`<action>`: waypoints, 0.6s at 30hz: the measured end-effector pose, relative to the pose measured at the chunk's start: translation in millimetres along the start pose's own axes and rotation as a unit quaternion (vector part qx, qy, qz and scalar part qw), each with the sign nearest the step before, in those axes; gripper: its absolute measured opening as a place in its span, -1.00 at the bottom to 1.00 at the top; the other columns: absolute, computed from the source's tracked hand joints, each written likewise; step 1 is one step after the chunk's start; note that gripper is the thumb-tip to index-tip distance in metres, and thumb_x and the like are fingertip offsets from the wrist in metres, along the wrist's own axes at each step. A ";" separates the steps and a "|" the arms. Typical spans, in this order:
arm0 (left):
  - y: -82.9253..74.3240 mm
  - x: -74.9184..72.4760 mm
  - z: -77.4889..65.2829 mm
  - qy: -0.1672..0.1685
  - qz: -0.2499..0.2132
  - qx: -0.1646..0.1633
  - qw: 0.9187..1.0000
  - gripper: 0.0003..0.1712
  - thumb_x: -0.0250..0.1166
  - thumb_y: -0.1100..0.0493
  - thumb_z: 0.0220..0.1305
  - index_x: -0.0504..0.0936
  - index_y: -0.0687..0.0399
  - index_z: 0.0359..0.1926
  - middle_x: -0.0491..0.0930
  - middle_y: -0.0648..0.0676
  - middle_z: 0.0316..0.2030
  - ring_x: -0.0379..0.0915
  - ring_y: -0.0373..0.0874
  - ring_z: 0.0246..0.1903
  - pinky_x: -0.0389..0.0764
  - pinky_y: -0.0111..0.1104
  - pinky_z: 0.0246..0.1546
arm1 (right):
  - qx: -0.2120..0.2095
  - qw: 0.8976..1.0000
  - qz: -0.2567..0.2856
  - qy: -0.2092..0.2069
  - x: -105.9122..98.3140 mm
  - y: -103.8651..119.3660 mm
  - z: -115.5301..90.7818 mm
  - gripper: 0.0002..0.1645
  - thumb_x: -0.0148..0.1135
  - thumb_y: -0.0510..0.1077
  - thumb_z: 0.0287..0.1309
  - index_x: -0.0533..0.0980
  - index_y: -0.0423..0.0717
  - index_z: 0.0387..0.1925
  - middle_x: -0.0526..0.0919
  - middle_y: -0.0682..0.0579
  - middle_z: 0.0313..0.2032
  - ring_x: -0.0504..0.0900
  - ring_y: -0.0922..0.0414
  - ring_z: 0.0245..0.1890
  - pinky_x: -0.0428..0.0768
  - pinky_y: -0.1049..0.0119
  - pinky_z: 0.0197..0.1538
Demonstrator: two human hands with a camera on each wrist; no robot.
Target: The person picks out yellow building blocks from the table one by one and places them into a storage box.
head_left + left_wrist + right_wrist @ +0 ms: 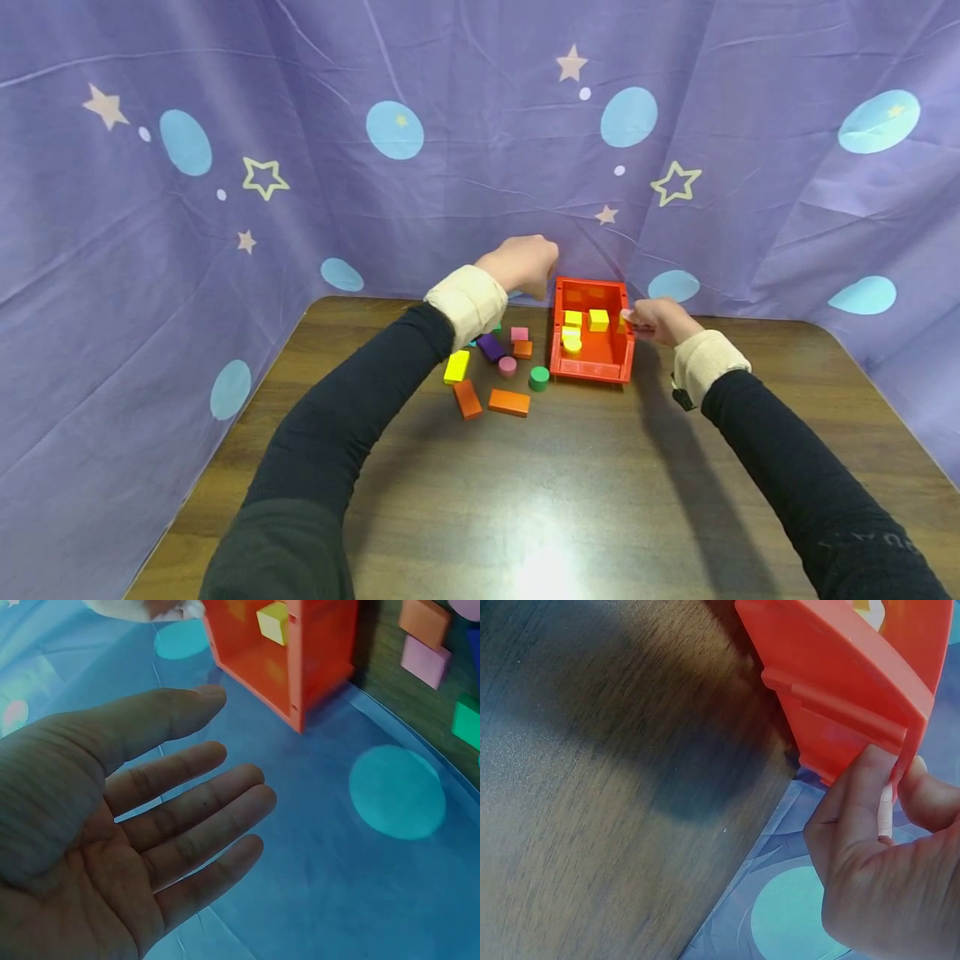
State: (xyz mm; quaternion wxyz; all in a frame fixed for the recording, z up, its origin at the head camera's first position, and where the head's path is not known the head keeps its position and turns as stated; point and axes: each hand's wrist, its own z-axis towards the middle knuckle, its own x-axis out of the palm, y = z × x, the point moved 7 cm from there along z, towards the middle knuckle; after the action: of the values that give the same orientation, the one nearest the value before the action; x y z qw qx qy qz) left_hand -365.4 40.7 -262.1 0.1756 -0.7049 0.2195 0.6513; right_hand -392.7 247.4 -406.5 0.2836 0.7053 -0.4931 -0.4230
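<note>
A red plastic bin (592, 372) stands near the table's far edge with several yellow blocks inside, among them a yellow cube (597, 320) and a yellow cylinder (572, 345). My right hand (663, 319) grips the bin's right wall, thumb on the inner side and fingers outside, as the right wrist view shows at the bin's corner (832, 682). Just left of the bin's back end hovers my left hand (525, 262). In the left wrist view its fingers (217, 802) are spread and relaxed, the palm holding nothing.
Left of the bin lie loose blocks: a green cylinder (539, 379), a pink cylinder (507, 367), orange bricks (509, 403), a purple block (491, 348) and a yellow brick (457, 367). My left forearm passes over part of this group. A purple patterned cloth (480, 125) hangs behind the table (450, 500).
</note>
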 end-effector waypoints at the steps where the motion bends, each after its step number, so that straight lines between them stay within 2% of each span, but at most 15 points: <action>1: 3.7 0.4 -1.9 0.000 -0.004 -0.001 1.000 -0.82 0.45 0.26 0.07 0.57 0.03 -0.43 0.52 -0.03 -0.40 0.39 -0.13 -0.35 0.47 -0.26 -0.28 | 0.000 1.000 0.002 -0.002 -0.5 -0.1 0.1 -0.86 -0.05 -0.37 0.43 0.39 -0.27 -0.31 0.37 -0.06 -0.16 0.45 0.20 -0.34 0.58 0.28 0.01; 11: 30.7 8.1 -19.7 0.011 -0.028 -0.017 0.999 -0.82 0.48 0.20 0.16 0.70 0.09 -0.22 0.65 0.02 -0.21 0.51 -0.10 -0.22 0.57 -0.19 -0.11 | -0.004 1.000 0.008 -0.004 -0.2 -1.3 0.4 -0.89 -0.03 -0.37 0.43 0.41 -0.31 -0.27 0.40 -0.04 -0.22 0.46 0.20 -0.36 0.59 0.31 -0.02; 15: 36.1 9.1 -29.3 0.008 -0.032 -0.016 0.999 -0.70 0.51 0.15 0.18 0.73 0.11 -0.07 0.68 0.05 -0.06 0.56 -0.06 -0.07 0.58 -0.16 0.00 | 0.004 1.000 0.012 -0.005 -0.7 -1.6 -0.1 -0.92 -0.03 -0.40 0.40 0.38 -0.27 -0.27 0.40 -0.05 -0.19 0.46 0.20 -0.35 0.59 0.31 -0.03; 18: 40.2 9.6 -37.0 0.005 -0.033 -0.017 0.999 -0.62 0.51 0.14 0.19 0.72 0.13 0.02 0.68 0.08 0.04 0.57 -0.02 0.04 0.57 -0.15 0.08 | 0.004 1.000 0.017 -0.011 -1.9 -0.3 -1.6 -0.89 -0.03 -0.40 0.40 0.41 -0.31 -0.29 0.41 -0.04 -0.22 0.47 0.20 -0.35 0.61 0.34 -0.11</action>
State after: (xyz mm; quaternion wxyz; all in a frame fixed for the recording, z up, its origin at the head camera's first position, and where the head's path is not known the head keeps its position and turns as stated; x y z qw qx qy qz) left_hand -355.4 -13.7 -266.8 0.1842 -0.7181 0.1863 0.6448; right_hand -391.4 249.2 -405.4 0.2825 0.6934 -0.5094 -0.4242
